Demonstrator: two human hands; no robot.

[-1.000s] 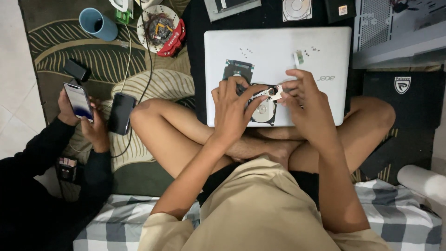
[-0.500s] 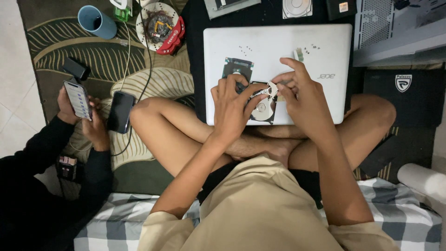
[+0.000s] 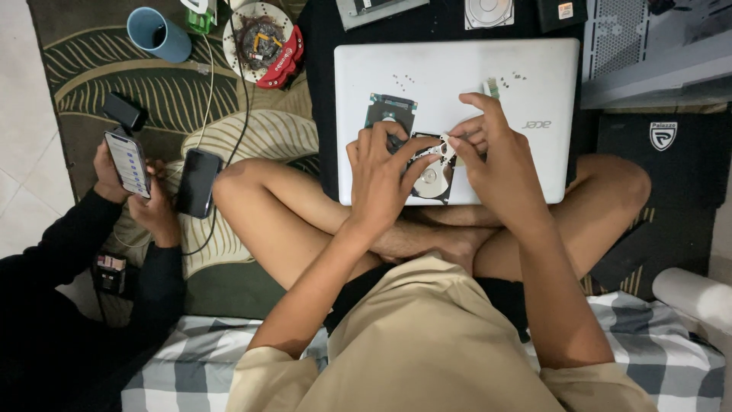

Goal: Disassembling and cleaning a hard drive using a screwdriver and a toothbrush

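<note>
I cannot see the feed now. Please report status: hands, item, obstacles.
Left hand and right hand both on opened hard drive, atop closed white laptop. Grip unclear. Loose circuit board beside left fingers.

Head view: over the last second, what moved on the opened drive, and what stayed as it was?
The right hand drew slightly in over the open hard drive, its fingertips pinching the small metal arm piece closer to the left hand. The left hand stayed pressed on the drive. The white laptop, the separate circuit board and the blue cup kept their places; the other person's phone tilted slightly.
</note>
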